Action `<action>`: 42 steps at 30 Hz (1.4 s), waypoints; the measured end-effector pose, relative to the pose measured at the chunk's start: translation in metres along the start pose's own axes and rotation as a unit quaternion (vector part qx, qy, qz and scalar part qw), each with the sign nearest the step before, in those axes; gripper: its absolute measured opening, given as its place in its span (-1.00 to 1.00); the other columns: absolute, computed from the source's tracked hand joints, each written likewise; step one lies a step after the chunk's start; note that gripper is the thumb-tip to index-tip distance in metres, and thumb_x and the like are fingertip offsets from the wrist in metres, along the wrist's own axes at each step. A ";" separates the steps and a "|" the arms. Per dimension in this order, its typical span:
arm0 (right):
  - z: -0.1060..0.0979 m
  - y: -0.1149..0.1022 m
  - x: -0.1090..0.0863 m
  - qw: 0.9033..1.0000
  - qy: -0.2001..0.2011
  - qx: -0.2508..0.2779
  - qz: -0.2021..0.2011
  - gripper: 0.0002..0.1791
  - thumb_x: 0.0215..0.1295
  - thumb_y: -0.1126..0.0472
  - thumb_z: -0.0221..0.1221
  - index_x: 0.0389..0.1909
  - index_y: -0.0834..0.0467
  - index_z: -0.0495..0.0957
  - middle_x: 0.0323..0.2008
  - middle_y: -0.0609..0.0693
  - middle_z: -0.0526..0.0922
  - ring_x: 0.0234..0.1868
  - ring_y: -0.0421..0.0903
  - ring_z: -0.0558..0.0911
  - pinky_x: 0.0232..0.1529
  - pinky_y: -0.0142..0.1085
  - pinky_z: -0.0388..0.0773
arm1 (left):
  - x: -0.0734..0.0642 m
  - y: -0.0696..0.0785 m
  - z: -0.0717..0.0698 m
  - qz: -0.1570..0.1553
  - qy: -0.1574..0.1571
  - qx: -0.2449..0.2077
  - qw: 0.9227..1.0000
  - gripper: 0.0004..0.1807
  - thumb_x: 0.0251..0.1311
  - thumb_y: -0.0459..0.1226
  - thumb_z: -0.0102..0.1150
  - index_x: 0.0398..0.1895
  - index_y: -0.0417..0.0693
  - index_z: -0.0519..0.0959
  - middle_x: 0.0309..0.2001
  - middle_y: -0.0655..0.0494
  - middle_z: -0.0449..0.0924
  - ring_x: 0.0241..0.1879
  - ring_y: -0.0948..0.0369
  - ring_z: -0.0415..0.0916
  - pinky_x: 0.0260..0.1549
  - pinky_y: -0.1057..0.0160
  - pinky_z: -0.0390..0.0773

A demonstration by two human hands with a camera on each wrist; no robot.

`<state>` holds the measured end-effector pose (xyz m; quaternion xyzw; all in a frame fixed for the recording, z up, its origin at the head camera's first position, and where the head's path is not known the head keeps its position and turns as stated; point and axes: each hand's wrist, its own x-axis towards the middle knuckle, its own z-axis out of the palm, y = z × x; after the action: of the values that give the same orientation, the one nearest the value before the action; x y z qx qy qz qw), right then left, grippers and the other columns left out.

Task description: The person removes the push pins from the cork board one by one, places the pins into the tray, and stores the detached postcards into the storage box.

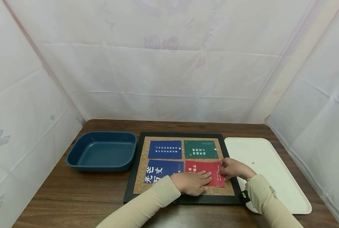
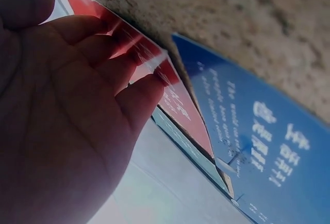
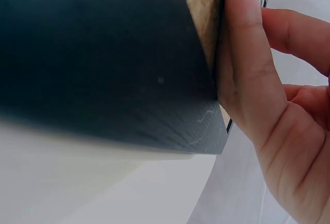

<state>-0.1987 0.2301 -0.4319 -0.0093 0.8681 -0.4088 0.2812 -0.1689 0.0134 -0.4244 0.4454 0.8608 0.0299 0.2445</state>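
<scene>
A red card (image 1: 217, 182) with white print lies at the lower right of a black-framed cork board (image 1: 140, 188). My left hand (image 1: 192, 182) rests on its lower left part, fingers straight and spread over it. At the card's right edge, the fingertips of my right hand (image 1: 235, 168) come together; I cannot tell what is between them. Two blue cards (image 1: 165, 154) and a green card (image 1: 201, 144) occupy the other board positions, each with a small pale pin, such as the one in the upper blue card (image 1: 179, 148). My left forearm partly covers the lower blue card (image 1: 170, 164).
A deep blue-green plastic basin (image 1: 101, 134) stands left of the board. A cream tray (image 1: 275, 180) lies to the right, beneath my right forearm. The dark wooden table (image 1: 66, 193) is bordered by white hanging sheets (image 1: 158, 82) at the back and both sides.
</scene>
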 end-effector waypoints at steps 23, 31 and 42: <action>0.000 0.001 0.001 1.000 -0.001 0.001 0.005 -0.76 0.18 0.39 0.19 -0.17 0.42 0.43 -0.41 0.16 0.58 -0.53 -0.13 0.64 -0.43 -0.28 0.69 | -0.011 -0.015 -0.002 -0.003 0.048 -0.065 0.997 -0.41 0.45 -0.02 -0.17 0.50 0.16 0.11 0.52 0.27 -0.02 0.52 0.23 -0.10 0.43 0.22 0.12; 0.000 0.001 0.003 1.000 -0.006 0.001 0.003 -0.80 0.21 0.39 0.17 -0.20 0.42 0.43 -0.41 0.16 0.58 -0.52 -0.15 0.63 -0.44 -0.29 0.69 | -0.021 -0.034 -0.011 0.004 0.093 -0.120 0.988 -0.43 0.46 -0.08 -0.15 0.49 0.09 0.13 0.52 0.16 0.01 0.51 0.20 -0.04 0.42 0.15 0.16; 0.000 0.001 0.004 1.000 -0.009 0.011 0.005 -0.79 0.20 0.39 0.17 -0.19 0.42 0.44 -0.41 0.16 0.58 -0.52 -0.15 0.63 -0.43 -0.30 0.69 | -0.049 -0.074 -0.021 -0.018 0.183 -0.168 0.968 -0.46 0.49 -0.07 -0.21 0.47 0.01 0.18 0.51 0.06 0.05 0.49 0.15 0.01 0.41 0.05 0.17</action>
<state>-0.2016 0.2302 -0.4344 -0.0052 0.8610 -0.4172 0.2908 -0.2098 -0.0660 -0.4061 0.3696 0.8813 0.2509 0.1542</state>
